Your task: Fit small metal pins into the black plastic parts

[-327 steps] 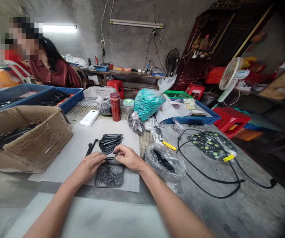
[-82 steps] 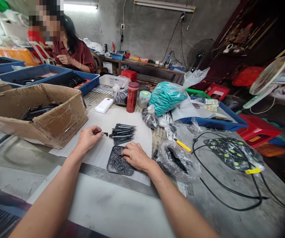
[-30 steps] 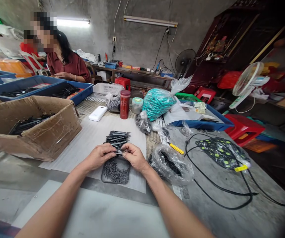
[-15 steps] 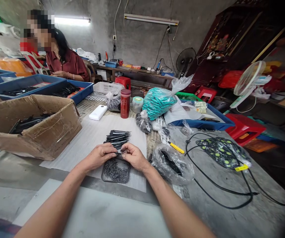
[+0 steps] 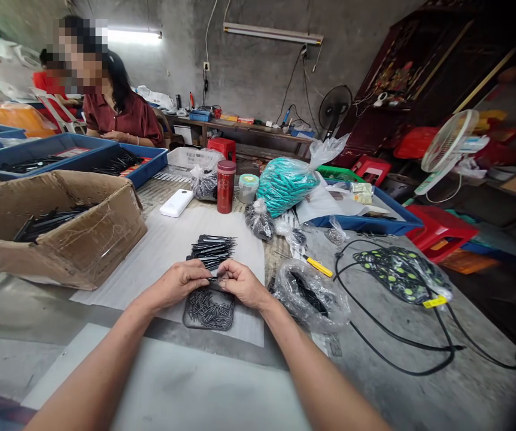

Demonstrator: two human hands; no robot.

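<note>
My left hand (image 5: 188,280) pinches a small, thin dark piece (image 5: 214,279), whose kind I cannot make out. Opposite it, my right hand (image 5: 242,282) is closed at the other end of the piece, thumb and forefinger together. Just below both hands sits a shallow clear tray (image 5: 208,328) holding many small grey metal pins (image 5: 208,308). Beyond the fingers lies a stack of slim black pen-like sticks (image 5: 213,248) with thin pointed ends, side by side on a white sheet (image 5: 150,263). My fingers partly cover the tray's far edge.
A cardboard box (image 5: 91,239) with black sticks stands at left, blue trays (image 5: 143,173) behind it. A red flask (image 5: 226,188), white power bank (image 5: 176,203) and bag of teal pieces (image 5: 285,185) are beyond. An open plastic bag (image 5: 336,308), yellow-handled tool (image 5: 319,266) and black cable (image 5: 388,341) lie right. A co-worker (image 5: 123,117) sits across.
Both hands stay pinched together in nearly the same place over the tray. The view has shifted very slightly, and the co-worker's head has moved a little to the right.
</note>
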